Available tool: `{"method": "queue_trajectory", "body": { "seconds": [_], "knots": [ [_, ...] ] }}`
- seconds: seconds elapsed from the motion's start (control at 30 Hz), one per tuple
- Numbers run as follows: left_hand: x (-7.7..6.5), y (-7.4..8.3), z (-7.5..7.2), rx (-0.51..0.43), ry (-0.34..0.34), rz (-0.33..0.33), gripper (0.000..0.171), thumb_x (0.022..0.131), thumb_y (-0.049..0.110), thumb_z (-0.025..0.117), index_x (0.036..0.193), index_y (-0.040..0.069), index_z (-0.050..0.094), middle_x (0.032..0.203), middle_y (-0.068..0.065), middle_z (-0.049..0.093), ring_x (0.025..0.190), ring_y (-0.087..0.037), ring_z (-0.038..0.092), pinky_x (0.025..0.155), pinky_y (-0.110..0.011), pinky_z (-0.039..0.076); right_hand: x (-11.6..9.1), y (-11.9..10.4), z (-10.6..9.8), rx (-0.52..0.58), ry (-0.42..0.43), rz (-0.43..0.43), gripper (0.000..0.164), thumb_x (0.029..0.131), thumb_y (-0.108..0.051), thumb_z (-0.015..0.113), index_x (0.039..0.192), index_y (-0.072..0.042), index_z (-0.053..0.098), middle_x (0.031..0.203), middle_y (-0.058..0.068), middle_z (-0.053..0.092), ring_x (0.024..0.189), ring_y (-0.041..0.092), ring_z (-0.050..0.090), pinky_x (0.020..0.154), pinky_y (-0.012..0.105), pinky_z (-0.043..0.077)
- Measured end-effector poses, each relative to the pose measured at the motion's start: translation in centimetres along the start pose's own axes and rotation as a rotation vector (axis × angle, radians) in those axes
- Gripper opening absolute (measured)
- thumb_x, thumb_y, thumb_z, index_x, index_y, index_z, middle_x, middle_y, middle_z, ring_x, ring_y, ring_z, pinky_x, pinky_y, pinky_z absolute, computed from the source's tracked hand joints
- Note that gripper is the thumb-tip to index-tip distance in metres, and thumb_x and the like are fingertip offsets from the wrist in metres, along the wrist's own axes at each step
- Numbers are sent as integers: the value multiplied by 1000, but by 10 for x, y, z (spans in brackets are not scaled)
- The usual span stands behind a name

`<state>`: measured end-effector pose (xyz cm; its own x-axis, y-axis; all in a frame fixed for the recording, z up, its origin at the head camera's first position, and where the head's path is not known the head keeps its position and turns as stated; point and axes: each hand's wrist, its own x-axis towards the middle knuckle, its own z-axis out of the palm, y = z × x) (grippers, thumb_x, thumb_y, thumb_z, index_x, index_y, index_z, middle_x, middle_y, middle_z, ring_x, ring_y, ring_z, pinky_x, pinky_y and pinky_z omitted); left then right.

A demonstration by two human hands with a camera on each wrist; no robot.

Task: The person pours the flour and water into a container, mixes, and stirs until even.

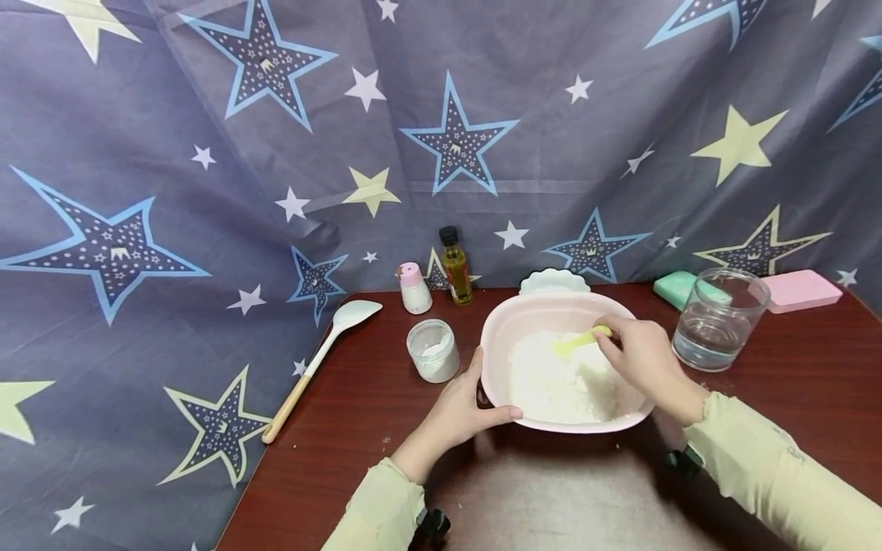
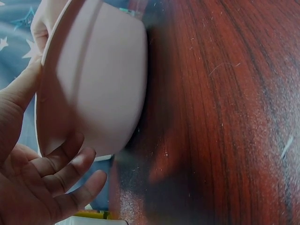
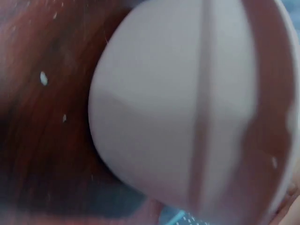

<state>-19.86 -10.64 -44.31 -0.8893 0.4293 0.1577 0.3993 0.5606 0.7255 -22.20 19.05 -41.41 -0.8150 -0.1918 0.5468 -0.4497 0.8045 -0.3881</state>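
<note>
A pale pink basin stands on the table with white powder spread over its bottom, clumpy towards the right. At its left end my left hand holds the basin, thumb over the rim and fingers along the outer wall. My right hand reaches over the right rim and pinches the handle of a small yellow spoon. The spoon's tip lies at the powder. The right wrist view shows mostly the basin's outer wall, with part of the right hand at the lower right edge.
Left of the basin stands a jar of white powder. Behind are a pink-capped shaker, an oil bottle and a scalloped white dish. A glass of water, green block and pink block sit right; a ladle lies left.
</note>
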Motion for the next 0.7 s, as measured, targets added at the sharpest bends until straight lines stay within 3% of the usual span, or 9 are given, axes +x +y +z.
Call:
{"method": "queue_trajectory", "body": {
  "seconds": [0.43,0.7],
  "knots": [
    [-1,-1,0,-18,-6,-7,112,75,46,83,156,9,16,132,-11,56,96,-12,58,81,-33,51,-18,18,-47,-34,-107,-36,4,82,-6,71,85,-8,72,61,-12,49,54,7,41,50,27,34],
    [-1,0,0,-7,3,-19,112,74,45,83,156,8,16,128,-6,58,92,-10,58,79,-34,51,-29,13,-53,61,-181,-37,2,87,-11,72,84,-11,73,61,-15,46,54,-1,36,49,23,34]
  ]
}}
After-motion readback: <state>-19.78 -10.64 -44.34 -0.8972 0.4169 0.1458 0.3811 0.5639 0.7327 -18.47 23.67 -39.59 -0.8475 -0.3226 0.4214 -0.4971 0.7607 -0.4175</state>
